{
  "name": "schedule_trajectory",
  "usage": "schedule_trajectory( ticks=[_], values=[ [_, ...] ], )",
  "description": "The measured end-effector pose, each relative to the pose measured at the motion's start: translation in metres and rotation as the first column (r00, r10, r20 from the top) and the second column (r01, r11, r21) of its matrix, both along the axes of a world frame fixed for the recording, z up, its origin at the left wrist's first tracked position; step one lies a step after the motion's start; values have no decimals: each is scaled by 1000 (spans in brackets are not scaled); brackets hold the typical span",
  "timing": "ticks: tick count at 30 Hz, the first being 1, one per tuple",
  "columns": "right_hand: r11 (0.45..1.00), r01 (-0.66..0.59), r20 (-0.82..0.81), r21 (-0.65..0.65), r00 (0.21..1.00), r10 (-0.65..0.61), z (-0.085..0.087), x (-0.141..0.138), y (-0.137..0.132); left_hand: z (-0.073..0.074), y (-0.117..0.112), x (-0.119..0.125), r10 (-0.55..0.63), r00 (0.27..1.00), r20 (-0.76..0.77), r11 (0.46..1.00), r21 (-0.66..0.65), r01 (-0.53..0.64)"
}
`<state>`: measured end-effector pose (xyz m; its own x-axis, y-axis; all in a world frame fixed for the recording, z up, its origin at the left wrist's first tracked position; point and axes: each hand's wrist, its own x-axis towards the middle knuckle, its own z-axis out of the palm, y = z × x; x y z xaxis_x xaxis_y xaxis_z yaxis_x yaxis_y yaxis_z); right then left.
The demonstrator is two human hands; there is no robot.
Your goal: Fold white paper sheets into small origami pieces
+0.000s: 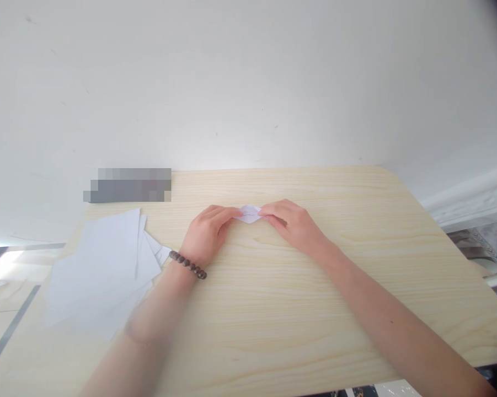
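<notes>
A small folded piece of white paper is held between my two hands at the middle of the table. My left hand, with a dark bead bracelet at the wrist, pinches its left end. The right end is gripped between the thumb and fingers of my right hand. Creases run across the paper's visible middle, and its ends are hidden under my fingertips.
Loose white sheets lie overlapping on the left of the light wooden table. Behind them, a blurred-out dark object sits at the back left edge. A white wall rises behind the table.
</notes>
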<state>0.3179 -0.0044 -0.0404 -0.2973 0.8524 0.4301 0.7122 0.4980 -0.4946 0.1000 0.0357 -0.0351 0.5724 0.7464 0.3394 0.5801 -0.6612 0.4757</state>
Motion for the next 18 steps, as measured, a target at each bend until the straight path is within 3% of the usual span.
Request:
schedule_trajectory(
  ticks=[6,11,18],
  values=[
    [1000,-14,86,-8,996,15,1,-3,0,-2,0,1,-58,991,-121,992,105,71],
    [998,-55,113,-8,992,56,2,-3,1,-1,-1,2,-116,991,-60,990,70,120],
    [999,-15,87,-33,996,18,4,-7,-1,-2,-3,4,-93,996,-17,996,-6,93]
  ],
)
